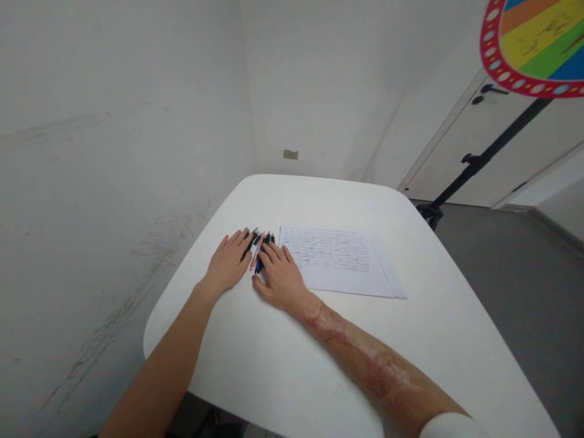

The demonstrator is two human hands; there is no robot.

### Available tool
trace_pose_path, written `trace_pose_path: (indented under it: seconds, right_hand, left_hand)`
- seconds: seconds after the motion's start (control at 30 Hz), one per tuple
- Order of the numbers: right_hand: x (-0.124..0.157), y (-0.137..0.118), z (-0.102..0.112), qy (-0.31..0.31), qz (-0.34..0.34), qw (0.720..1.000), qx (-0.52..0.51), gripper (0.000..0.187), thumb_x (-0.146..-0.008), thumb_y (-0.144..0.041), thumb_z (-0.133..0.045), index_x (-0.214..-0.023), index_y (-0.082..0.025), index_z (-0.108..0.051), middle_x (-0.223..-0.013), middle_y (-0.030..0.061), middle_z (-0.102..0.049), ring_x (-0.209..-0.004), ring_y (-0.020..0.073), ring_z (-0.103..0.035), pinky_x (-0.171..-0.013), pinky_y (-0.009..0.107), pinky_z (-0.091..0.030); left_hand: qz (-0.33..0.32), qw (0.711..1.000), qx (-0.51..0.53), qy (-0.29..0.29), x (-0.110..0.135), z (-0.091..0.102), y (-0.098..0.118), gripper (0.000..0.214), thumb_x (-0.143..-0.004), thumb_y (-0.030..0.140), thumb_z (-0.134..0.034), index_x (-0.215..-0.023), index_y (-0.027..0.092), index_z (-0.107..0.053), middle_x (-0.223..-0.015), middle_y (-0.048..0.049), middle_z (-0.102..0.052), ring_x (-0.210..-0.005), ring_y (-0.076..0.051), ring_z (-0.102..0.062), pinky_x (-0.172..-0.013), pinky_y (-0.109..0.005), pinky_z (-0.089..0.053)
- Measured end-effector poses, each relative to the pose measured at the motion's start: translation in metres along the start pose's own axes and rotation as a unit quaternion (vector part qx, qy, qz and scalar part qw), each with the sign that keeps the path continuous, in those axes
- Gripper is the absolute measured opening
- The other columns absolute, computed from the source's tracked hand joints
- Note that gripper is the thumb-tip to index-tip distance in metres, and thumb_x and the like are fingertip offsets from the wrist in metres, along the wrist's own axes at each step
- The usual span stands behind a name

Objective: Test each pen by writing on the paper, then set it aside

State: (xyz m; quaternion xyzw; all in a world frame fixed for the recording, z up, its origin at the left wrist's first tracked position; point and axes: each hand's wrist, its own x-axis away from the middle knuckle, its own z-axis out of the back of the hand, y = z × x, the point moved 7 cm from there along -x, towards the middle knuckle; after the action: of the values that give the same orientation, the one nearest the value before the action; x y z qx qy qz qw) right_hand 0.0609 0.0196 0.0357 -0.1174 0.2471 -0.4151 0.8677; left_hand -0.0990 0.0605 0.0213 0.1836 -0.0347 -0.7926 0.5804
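Several pens lie side by side on a white table, black ones with a pink and a blue one among them. My left hand lies flat on the table with its fingers stretched out, the fingertips on the left pens. My right hand also rests flat with fingers apart, covering the right pens. Just right of the pens lies a stack of white sheets with handwriting.
White walls close in on the left and behind the table. At the upper right a rainbow-coloured wheel stands on a black tripod stand before a white door. Grey floor lies to the right.
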Motion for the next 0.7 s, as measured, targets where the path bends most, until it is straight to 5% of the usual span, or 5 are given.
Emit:
trace_pose_path:
  seconds: [0.17,0.37,0.7]
  right_hand:
    - [0.0009,0.0006,-0.0006,-0.002,0.008,1.0,-0.016,0.064,-0.101,-0.038,-0.062,-0.159,-0.012,-0.054,-0.172,0.0214,-0.048,-0.164,0.0361,-0.038,-0.139,0.058,-0.018]
    - [-0.0007,0.001,-0.0055,-0.009,0.011,0.999,-0.033,0.07,-0.1,-0.037,-0.062,-0.162,-0.008,-0.049,-0.175,0.0247,-0.042,-0.166,0.036,-0.035,-0.138,0.057,-0.024]
    - [0.0004,0.0047,-0.0006,-0.006,-0.012,0.999,-0.029,0.074,-0.1,-0.038,-0.063,-0.164,-0.005,-0.046,-0.182,0.0244,-0.028,-0.17,0.04,-0.024,-0.139,0.059,-0.02]
  left_hand:
    - [-0.004,1.0,0.006,-0.027,-0.0009,-0.0019,-0.0034,0.064,-0.108,0.028,-0.037,-0.172,0.023,-0.04,-0.182,-0.0125,-0.032,-0.167,-0.033,-0.035,-0.136,-0.061,-0.027]
    - [-0.007,1.0,0.013,-0.01,0.0006,-0.0037,-0.0013,0.061,-0.112,0.046,-0.043,-0.169,0.026,-0.046,-0.183,-0.014,-0.029,-0.168,-0.037,-0.031,-0.136,-0.064,-0.022]
    - [0.019,0.999,0.016,-0.022,0.0017,-0.0036,-0.0089,0.065,-0.111,0.044,-0.039,-0.171,0.02,-0.04,-0.182,-0.0164,-0.03,-0.168,-0.036,-0.033,-0.136,-0.062,-0.023]
